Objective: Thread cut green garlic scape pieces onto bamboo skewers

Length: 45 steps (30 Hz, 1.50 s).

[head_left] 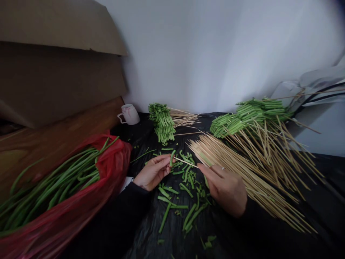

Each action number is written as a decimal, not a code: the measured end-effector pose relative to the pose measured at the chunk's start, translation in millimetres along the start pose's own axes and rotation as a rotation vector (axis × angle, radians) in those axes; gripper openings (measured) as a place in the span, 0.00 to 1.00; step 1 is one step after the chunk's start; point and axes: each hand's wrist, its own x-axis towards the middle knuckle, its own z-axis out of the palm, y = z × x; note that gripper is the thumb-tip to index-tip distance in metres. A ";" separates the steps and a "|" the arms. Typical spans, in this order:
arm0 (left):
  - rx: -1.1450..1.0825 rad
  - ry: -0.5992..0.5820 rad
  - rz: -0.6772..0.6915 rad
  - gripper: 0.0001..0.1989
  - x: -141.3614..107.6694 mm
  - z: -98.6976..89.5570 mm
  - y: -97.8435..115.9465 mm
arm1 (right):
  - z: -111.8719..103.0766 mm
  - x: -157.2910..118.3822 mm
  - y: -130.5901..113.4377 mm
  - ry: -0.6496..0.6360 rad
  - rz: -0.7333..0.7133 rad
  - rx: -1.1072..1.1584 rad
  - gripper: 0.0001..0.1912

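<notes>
Between the thumb and fingers of my left hand point(154, 172) is a short green bean piece point(172, 158), held upright. My right hand point(225, 187), with a ring on one finger, pinches a thin wooden skewer point(186, 162) whose far end meets the bean piece. Whether the tip has pierced it is too small to tell. Cut bean pieces point(165, 192) lie scattered below and between my hands on black plastic sheeting point(145, 230). Beside my right hand lies a large pile of bare skewers point(242, 172).
A red plastic bag point(114, 169) of long beans point(61, 183) is at left. Behind stand a mug point(129, 114) and a stack of skewered beans point(163, 124); another skewered pile point(250, 115) is back right. A cardboard box point(61, 79) fills the upper left.
</notes>
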 end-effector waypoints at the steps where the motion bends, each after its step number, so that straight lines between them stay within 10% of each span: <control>1: -0.002 0.007 0.003 0.07 -0.2 0.0 0.2 | 0.1 0.0 -0.1 -0.002 0.001 -0.002 0.17; 45: 0.147 0.079 0.109 0.15 0.0 4.6 -3.0 | 7.4 -3.9 -5.8 -0.032 0.048 0.135 0.16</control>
